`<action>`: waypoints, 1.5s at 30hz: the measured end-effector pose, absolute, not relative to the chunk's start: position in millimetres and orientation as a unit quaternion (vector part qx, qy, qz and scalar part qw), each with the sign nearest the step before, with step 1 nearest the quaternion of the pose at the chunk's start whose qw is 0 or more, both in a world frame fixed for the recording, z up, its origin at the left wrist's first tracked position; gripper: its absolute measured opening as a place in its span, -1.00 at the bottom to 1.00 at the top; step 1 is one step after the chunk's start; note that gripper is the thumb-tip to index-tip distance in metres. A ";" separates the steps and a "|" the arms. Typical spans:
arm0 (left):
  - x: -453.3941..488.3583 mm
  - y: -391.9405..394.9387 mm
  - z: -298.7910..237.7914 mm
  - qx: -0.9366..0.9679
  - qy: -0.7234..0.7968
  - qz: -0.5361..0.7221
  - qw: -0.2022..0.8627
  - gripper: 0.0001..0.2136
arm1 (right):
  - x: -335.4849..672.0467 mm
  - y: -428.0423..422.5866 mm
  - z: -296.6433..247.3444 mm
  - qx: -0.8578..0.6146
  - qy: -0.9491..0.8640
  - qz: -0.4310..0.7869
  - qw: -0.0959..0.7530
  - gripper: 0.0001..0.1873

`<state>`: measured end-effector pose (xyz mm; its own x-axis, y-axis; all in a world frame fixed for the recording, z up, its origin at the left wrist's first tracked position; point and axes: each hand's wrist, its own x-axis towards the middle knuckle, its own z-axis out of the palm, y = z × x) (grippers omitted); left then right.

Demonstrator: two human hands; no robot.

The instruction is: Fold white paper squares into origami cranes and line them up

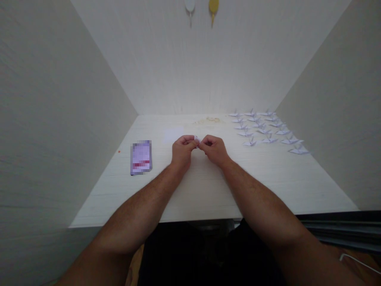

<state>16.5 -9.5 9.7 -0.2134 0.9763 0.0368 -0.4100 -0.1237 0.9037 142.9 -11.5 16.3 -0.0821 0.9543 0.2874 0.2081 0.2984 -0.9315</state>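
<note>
A small piece of white paper [196, 138] sits between the fingertips of both hands, just above the middle of the table [202, 190]. The left hand [182, 153] has its thumb and curled fingers drawn together in a pinch on the paper, most of which they hide. The right hand [214, 150] is closed in much the same way, thumb against bent forefinger, gripping the other side of the paper. The hands nearly meet there, and the folds of the paper are too small to make out. Both bare forearms cross the near edge of the table. Beyond the left hand, a faint pale sheet [173, 134] lies on the far half of the table. Near the middle of the table's far edge is a patch of beige marks [212, 119]. Folded paper birds [269, 139] stand in three slanting rows at the table's far right corner. On the left part of the table lies a flat purple thing [141, 156], blurred into blocks, with a tiny orange spot [119, 151] nearer the table's left edge. Pale walls rise behind the table and on both sides, and a white hook [189, 5] and a yellow hook [213, 6] hang high above its far edge
</note>
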 end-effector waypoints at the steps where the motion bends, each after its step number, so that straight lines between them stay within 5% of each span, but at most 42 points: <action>1: 16.3 -9.7 9.7 0.348 0.404 0.662 0.527 -0.76 | 142.8 -11.5 16.0 -0.459 -0.634 0.373 0.497 -0.66; 22: 3.8 -9.7 15.8 0.415 0.377 0.574 0.597 -0.67 | 155.9 2.7 9.0 -0.422 -0.614 0.406 0.529 -0.83; 45: 5.0 -9.5 10.8 0.462 0.438 0.591 0.496 -0.75 | 156.3 3.7 10.0 -0.438 -0.624 0.366 0.533 -0.56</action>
<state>5.0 -9.5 10.8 -0.0811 0.9906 0.1104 -0.1817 -0.1236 0.9755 156.3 3.7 10.0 -0.0471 0.9375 0.3448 0.1570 0.3478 -0.9243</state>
